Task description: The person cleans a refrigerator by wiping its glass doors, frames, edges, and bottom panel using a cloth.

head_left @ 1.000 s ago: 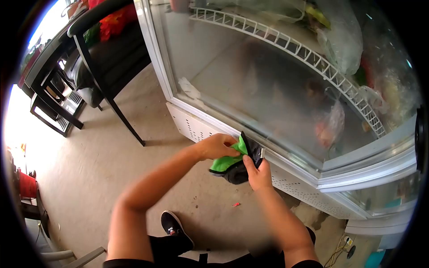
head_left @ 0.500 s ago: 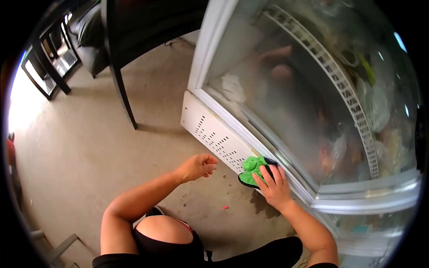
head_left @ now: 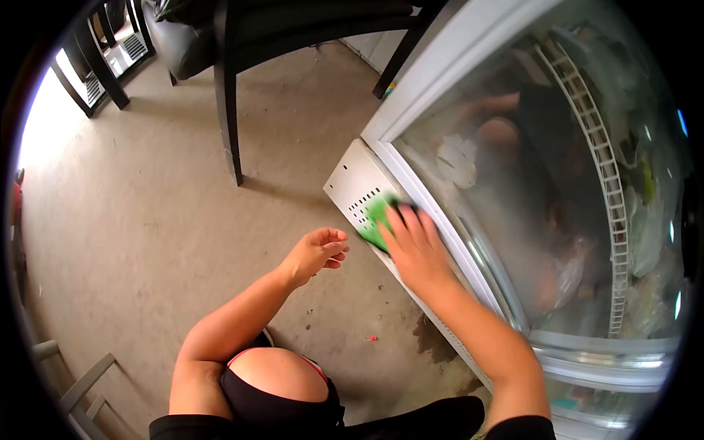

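The right hand (head_left: pixel 418 253) lies over a green cloth (head_left: pixel 377 218), against the white perforated panel (head_left: pixel 359 170) beneath it, blur hiding any grip, while the left hand (head_left: pixel 315 257) hangs apart, loosely curled and empty; the cloth looks light, soft and floppy, best held flat under spread fingers.

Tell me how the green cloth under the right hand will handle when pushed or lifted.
Probably floppy: the green cloth seems to lie low against the perforated white panel under the right hand. Likely light too, since that one hand covers much of it. Rolling seems unlikely, as no rounded bulk shows, though blur hides its texture.
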Action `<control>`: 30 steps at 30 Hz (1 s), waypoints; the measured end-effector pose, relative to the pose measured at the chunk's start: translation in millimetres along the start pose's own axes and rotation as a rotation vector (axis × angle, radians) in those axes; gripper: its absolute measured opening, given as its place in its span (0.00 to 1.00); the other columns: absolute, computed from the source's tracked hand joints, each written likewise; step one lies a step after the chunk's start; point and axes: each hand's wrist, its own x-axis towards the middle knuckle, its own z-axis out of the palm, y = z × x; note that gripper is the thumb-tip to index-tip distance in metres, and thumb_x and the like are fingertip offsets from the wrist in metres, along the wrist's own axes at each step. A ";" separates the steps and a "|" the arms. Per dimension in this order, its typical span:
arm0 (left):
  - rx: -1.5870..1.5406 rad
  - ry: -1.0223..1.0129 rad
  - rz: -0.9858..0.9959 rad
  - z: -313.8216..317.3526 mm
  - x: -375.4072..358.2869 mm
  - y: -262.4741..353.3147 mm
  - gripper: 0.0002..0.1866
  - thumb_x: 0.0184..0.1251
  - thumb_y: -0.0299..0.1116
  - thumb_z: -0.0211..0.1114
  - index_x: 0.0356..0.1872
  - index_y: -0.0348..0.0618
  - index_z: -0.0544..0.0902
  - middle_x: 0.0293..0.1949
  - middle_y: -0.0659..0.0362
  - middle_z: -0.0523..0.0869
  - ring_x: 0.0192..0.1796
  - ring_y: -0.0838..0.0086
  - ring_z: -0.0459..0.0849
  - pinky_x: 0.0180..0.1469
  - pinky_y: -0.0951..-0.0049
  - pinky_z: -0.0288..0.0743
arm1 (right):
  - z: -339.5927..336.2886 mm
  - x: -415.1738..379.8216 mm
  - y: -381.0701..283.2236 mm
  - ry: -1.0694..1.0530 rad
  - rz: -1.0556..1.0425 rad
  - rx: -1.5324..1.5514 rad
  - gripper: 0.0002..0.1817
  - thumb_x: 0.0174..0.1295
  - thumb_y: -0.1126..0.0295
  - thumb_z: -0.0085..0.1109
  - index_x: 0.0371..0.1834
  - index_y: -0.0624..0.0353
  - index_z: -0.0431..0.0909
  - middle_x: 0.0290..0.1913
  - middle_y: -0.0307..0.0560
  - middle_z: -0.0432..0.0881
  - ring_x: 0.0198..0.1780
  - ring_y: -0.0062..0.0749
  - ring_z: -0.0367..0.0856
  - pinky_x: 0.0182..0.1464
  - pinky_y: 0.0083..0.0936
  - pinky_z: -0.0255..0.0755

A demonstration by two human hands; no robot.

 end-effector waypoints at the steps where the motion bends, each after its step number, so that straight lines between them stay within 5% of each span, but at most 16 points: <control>1: -0.014 -0.005 0.003 -4.0 1.1 1.8 0.09 0.68 0.31 0.56 0.46 0.42 0.74 0.40 0.62 0.80 0.39 0.79 0.78 0.44 0.77 0.76 | -11.3 -40.5 -1.3 -0.075 0.033 0.026 0.22 0.49 0.74 0.55 0.51 0.62 0.76 0.61 0.54 0.67 0.61 0.49 0.64 0.62 0.47 0.60; 5: -0.042 -0.048 -0.010 -10.8 9.7 -0.5 0.08 0.69 0.32 0.56 0.46 0.45 0.75 0.41 0.62 0.80 0.40 0.79 0.78 0.45 0.76 0.76 | -29.3 -76.1 -10.6 -0.204 0.149 0.084 0.21 0.49 0.74 0.56 0.49 0.64 0.77 0.60 0.57 0.68 0.61 0.53 0.65 0.59 0.52 0.62; 10: -0.043 -0.046 -0.023 -8.7 9.2 -1.0 0.07 0.69 0.31 0.56 0.46 0.46 0.75 0.41 0.63 0.80 0.40 0.79 0.78 0.45 0.75 0.76 | 18.1 68.3 -8.3 0.006 0.001 -0.067 0.22 0.52 0.75 0.54 0.53 0.64 0.74 0.62 0.59 0.65 0.64 0.52 0.62 0.66 0.48 0.57; 13: -0.054 -0.042 -0.021 -8.4 5.9 -3.0 0.07 0.69 0.32 0.57 0.45 0.46 0.75 0.40 0.63 0.80 0.40 0.80 0.78 0.45 0.75 0.76 | 20.3 87.4 -5.0 0.043 -0.003 -0.029 0.22 0.52 0.74 0.54 0.53 0.63 0.74 0.62 0.58 0.66 0.64 0.52 0.62 0.66 0.47 0.57; 18: -0.115 0.005 -0.019 -22.8 -0.3 9.7 0.07 0.69 0.30 0.56 0.45 0.46 0.75 0.40 0.64 0.80 0.39 0.80 0.78 0.44 0.76 0.75 | -9.9 -83.0 -8.2 -0.173 0.030 -0.052 0.20 0.52 0.73 0.53 0.51 0.61 0.77 0.62 0.58 0.67 0.64 0.51 0.63 0.62 0.53 0.59; 21: -0.182 0.054 0.026 -37.3 4.6 14.4 0.07 0.68 0.30 0.57 0.45 0.46 0.75 0.39 0.63 0.80 0.39 0.80 0.78 0.44 0.76 0.75 | -6.2 -53.4 -7.5 -0.144 -0.008 -0.150 0.17 0.53 0.69 0.54 0.46 0.57 0.82 0.61 0.55 0.71 0.64 0.46 0.66 0.64 0.45 0.58; 22: -0.178 0.063 0.026 -38.0 3.9 18.5 0.07 0.68 0.30 0.57 0.45 0.47 0.74 0.39 0.64 0.80 0.39 0.80 0.77 0.44 0.76 0.75 | 12.0 -29.3 -7.7 -0.154 -0.015 -0.067 0.21 0.53 0.73 0.52 0.52 0.62 0.77 0.63 0.60 0.67 0.65 0.51 0.62 0.63 0.52 0.59; 27: -0.217 0.150 0.051 -41.7 -6.1 15.6 0.07 0.67 0.29 0.58 0.44 0.46 0.75 0.39 0.65 0.79 0.39 0.80 0.77 0.43 0.76 0.75 | 127.2 93.7 -35.1 0.005 -0.092 -0.148 0.23 0.56 0.69 0.49 0.56 0.63 0.73 0.63 0.59 0.66 0.67 0.51 0.60 0.69 0.45 0.52; 30: -0.212 0.143 0.061 -49.4 -21.1 18.3 0.07 0.67 0.29 0.57 0.45 0.47 0.75 0.41 0.64 0.80 0.40 0.79 0.78 0.44 0.75 0.75 | 186.2 85.8 -53.6 -0.241 -0.171 -0.242 0.22 0.58 0.66 0.48 0.56 0.61 0.74 0.64 0.57 0.66 0.67 0.49 0.60 0.70 0.44 0.48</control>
